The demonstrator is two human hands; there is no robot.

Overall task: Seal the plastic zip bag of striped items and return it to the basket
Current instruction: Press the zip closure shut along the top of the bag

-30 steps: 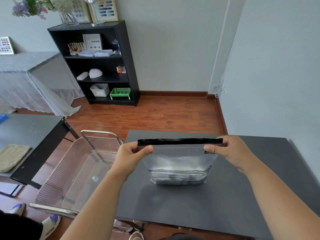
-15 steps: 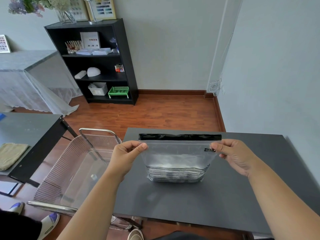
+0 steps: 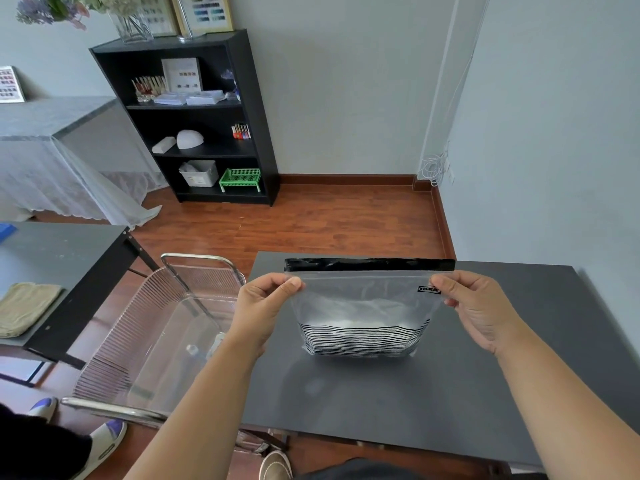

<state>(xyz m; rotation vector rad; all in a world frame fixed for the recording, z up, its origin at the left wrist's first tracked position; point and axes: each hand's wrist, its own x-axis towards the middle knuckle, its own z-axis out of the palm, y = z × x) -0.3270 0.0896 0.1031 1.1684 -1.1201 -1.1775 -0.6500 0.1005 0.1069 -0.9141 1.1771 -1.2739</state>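
Lower now, both hands pinch the zip bag point(image 3: 363, 306) corners: left hand point(image 3: 263, 306), right hand point(image 3: 474, 306); seemingly sealed.

A black bookshelf point(image 3: 194, 119) stands against the back wall in the upper left of the frame. On its top sit a glass vase of flowers point(image 3: 130, 24) and a framed colour chart point(image 3: 204, 12). Its lower shelves hold a white dome-shaped object point(image 3: 189, 138), a white bin point(image 3: 200, 173) and, just beside it, a green crate point(image 3: 240, 178). At far left, a lace cloth point(image 3: 52, 168) drapes a table. Lower left, a folded yellowish towel point(image 3: 26, 308) lies on a dark side table point(image 3: 65, 251). Reddish wood floor point(image 3: 329, 223) fills the centre.
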